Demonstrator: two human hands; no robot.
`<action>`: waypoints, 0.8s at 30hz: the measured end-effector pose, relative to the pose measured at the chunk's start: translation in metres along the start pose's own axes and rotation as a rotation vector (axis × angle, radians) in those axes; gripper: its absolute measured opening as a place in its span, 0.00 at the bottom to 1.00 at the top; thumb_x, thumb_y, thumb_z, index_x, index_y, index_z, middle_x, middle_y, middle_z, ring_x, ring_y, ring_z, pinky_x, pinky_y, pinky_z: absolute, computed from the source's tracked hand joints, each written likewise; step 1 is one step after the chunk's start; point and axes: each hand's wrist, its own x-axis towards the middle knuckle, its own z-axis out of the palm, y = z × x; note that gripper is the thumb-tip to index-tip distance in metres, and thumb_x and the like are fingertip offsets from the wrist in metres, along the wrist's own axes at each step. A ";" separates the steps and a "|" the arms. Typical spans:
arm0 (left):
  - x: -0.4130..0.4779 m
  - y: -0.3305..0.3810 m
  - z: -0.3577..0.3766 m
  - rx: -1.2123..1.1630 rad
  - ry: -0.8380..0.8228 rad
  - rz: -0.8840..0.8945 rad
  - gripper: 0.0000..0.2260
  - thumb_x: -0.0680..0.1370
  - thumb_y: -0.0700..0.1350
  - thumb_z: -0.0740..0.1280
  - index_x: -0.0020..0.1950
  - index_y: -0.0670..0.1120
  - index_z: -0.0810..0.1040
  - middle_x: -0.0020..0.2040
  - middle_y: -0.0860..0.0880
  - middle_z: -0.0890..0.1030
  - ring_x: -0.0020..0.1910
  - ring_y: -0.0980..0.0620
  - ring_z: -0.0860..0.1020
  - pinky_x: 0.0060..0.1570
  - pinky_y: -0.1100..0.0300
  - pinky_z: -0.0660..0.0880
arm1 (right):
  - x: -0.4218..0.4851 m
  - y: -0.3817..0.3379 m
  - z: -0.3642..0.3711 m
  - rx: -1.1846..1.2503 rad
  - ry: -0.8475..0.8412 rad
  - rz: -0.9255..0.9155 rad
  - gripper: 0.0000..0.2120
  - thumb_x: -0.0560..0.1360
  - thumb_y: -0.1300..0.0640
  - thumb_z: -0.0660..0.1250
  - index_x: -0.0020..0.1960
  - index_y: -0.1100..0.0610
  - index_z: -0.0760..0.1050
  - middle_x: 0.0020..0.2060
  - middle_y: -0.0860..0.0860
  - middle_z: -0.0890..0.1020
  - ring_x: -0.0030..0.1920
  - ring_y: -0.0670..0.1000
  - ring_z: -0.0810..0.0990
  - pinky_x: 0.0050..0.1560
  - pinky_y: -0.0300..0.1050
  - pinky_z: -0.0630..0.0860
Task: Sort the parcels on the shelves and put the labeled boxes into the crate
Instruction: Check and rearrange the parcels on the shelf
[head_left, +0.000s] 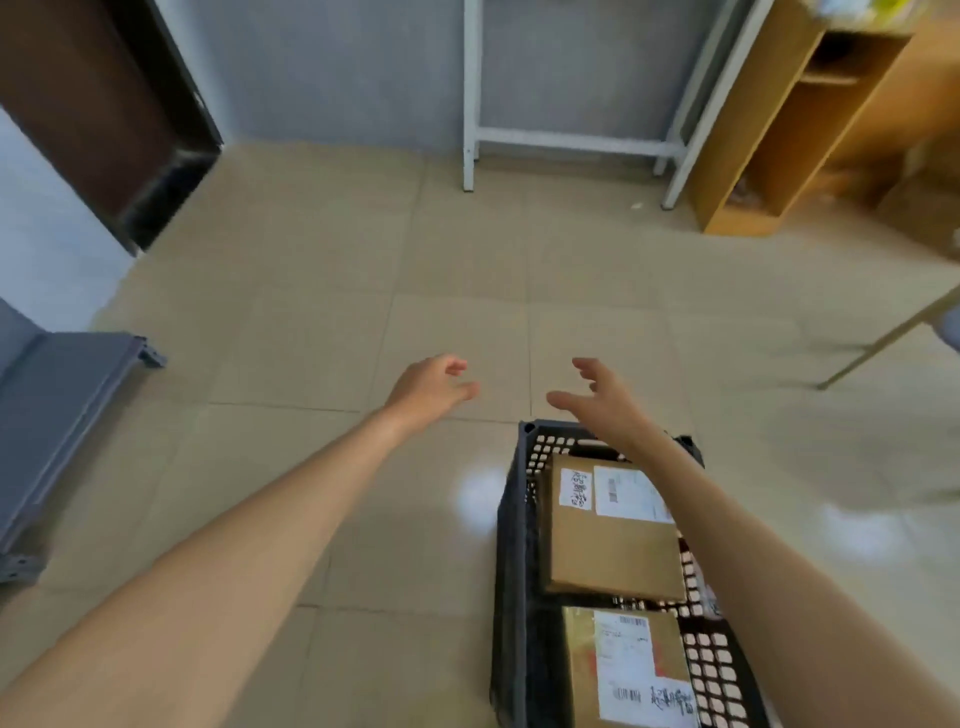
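Note:
A black perforated plastic crate (511, 519) stands on the tiled floor at the lower right. Two brown cardboard boxes with white labels lie flat inside it: one at the far end (608, 545), the other nearer to me (623, 670). My left hand (434, 387) hovers over the floor to the left of the crate's far corner, fingers loosely curled, holding nothing. My right hand (605, 397) is stretched out above the crate's far rim, fingers spread, empty. My right forearm covers part of the crate's right side.
A white metal shelf frame (470, 104) stands at the back wall. A wooden cabinet (769, 135) is at the back right. A grey shelf unit (57, 415) lies at the left, a dark door (104, 114) at the far left, a thin leg (883, 343) at the right.

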 end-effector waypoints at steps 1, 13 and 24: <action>-0.007 -0.002 -0.040 0.099 0.064 0.052 0.22 0.75 0.49 0.70 0.67 0.44 0.74 0.65 0.47 0.77 0.63 0.48 0.75 0.60 0.59 0.69 | 0.000 -0.037 0.004 -0.066 0.015 -0.070 0.33 0.74 0.52 0.70 0.74 0.55 0.61 0.72 0.55 0.67 0.71 0.56 0.66 0.67 0.52 0.66; -0.239 -0.175 -0.430 0.670 0.684 -0.202 0.27 0.74 0.51 0.68 0.72 0.49 0.67 0.71 0.48 0.70 0.69 0.44 0.66 0.64 0.50 0.64 | -0.073 -0.448 0.212 -0.528 -0.062 -0.862 0.37 0.72 0.51 0.72 0.75 0.56 0.60 0.71 0.57 0.67 0.71 0.59 0.64 0.67 0.53 0.65; -0.419 -0.334 -0.515 0.546 0.845 -0.730 0.26 0.73 0.48 0.70 0.69 0.42 0.68 0.65 0.44 0.73 0.63 0.42 0.71 0.57 0.49 0.70 | -0.164 -0.613 0.424 -0.679 -0.344 -1.383 0.37 0.72 0.52 0.70 0.76 0.55 0.58 0.74 0.55 0.62 0.73 0.58 0.60 0.71 0.54 0.61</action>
